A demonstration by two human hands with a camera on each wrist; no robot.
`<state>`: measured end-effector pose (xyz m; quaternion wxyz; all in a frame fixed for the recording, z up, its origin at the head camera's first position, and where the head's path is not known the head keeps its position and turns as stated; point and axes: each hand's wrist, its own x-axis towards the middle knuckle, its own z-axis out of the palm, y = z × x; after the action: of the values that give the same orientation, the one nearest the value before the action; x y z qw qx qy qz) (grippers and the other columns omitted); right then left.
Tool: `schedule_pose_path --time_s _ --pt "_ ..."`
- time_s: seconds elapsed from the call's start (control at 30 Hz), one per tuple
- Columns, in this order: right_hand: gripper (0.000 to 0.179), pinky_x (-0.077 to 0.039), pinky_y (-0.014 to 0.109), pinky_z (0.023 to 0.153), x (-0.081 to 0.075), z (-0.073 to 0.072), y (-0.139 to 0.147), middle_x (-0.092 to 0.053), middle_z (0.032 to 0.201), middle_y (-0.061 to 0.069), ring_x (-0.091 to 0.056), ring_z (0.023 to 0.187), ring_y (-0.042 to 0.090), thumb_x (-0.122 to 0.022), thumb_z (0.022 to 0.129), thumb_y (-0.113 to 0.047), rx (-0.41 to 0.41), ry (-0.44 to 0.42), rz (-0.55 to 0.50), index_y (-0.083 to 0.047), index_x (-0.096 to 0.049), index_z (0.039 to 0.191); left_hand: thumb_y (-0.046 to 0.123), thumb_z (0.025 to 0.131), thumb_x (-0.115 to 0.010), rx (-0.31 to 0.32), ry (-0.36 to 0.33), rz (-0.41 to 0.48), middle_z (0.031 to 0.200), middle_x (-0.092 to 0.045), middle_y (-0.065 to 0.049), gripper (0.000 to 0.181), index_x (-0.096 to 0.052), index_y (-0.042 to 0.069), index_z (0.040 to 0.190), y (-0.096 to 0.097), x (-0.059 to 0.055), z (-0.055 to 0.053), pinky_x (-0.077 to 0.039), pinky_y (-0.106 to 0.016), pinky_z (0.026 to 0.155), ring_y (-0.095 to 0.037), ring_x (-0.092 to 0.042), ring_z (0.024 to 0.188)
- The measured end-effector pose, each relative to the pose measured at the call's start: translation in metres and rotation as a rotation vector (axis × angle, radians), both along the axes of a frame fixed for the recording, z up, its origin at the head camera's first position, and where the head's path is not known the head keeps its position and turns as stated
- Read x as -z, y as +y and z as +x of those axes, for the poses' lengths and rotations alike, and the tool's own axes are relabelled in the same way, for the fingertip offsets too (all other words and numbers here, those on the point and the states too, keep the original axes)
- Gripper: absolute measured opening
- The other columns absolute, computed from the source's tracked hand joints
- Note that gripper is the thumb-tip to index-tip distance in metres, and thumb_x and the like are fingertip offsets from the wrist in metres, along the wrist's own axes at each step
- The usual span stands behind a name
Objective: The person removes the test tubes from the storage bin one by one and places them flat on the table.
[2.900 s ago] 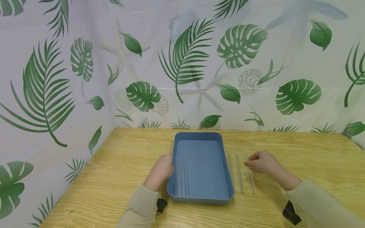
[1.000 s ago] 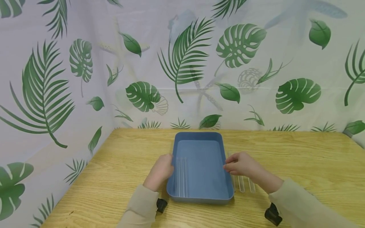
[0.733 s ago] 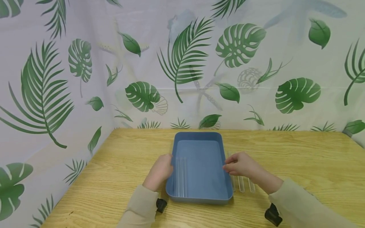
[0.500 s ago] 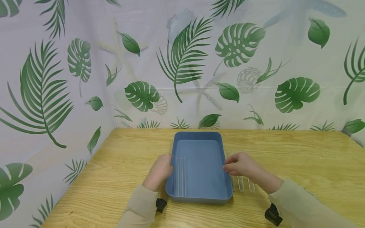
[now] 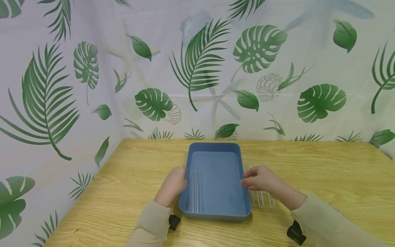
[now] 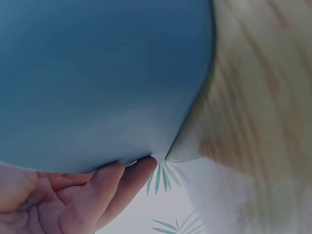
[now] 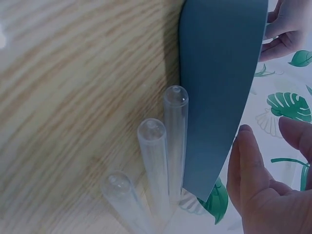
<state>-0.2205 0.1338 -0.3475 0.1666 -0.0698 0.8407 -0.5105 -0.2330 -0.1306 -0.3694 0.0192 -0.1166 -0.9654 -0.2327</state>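
Note:
A blue rectangular tray [image 5: 222,185] lies on the table, with several clear test tubes [image 5: 195,192] lengthwise along its left side. My left hand [image 5: 172,183] holds the tray's left rim; in the left wrist view its bent fingers [image 6: 117,185] meet the rim. My right hand [image 5: 262,178] is at the right rim, straight fingertips against it and thumb spread apart, nothing between them. Three more clear test tubes [image 7: 155,141] lie side by side on the table beside the tray's right wall, partly under my right hand in the head view.
The wooden table [image 5: 139,161] runs back to a white curtain [image 5: 172,68] printed with green leaves, which also hangs along the left. A black wrist mount [image 5: 174,222] sits on the left wrist, another black wrist mount [image 5: 296,233] on the right.
My right hand has moved left from the outermost tube on the table to the tray's right rim. My left hand has stayed at the left rim, and the tubes lie as before.

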Motion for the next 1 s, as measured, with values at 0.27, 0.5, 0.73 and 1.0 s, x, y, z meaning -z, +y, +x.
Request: schedule_pose_path --time_s 0.27,0.5,0.73,1.0 --pt "0.041 -0.049 0.034 0.072 -0.001 -0.003 -0.009 -0.057 0.096 0.017 -0.059 0.084 0.024 -0.061 0.081 -0.008 0.014 0.016 0.046 0.017 -0.048 0.11 -0.011 0.078 -0.044 0.007 0.013 -0.013 0.109 -0.055 -0.025 0.035 -0.052 -0.014 0.112 0.0 0.0 -0.001 -0.044 -0.04 0.08 -0.032 -0.053 0.099" --pt "0.041 -0.049 0.034 0.072 0.0 -0.003 -0.023 -0.056 0.099 0.019 -0.059 0.084 0.023 -0.062 0.079 -0.008 0.013 0.014 0.044 0.017 -0.049 0.109 -0.011 0.076 -0.044 -0.002 0.007 -0.009 0.109 -0.055 -0.025 0.036 -0.052 -0.014 0.112 0.0 0.0 -0.002 -0.044 -0.04 0.081 -0.032 -0.053 0.099" --pt "0.037 -0.049 0.033 0.07 0.004 -0.004 -0.038 -0.059 0.095 0.014 -0.06 0.081 0.022 -0.063 0.078 -0.007 -0.008 0.029 0.048 0.015 -0.053 0.107 -0.012 0.076 -0.044 0.003 0.018 -0.017 0.104 -0.057 -0.024 0.035 -0.054 -0.013 0.109 -0.001 0.0 -0.002 -0.045 -0.039 0.076 -0.03 -0.055 0.093" --pt "0.034 -0.05 0.031 0.067 0.012 -0.004 -0.052 -0.059 0.088 0.013 -0.06 0.076 0.018 -0.063 0.076 -0.005 0.001 0.02 0.024 0.015 -0.054 0.102 -0.012 0.077 -0.044 0.017 -0.003 -0.009 0.108 -0.055 -0.025 0.035 -0.052 -0.014 0.111 -0.003 0.001 -0.004 -0.045 -0.039 0.078 -0.031 -0.054 0.096"
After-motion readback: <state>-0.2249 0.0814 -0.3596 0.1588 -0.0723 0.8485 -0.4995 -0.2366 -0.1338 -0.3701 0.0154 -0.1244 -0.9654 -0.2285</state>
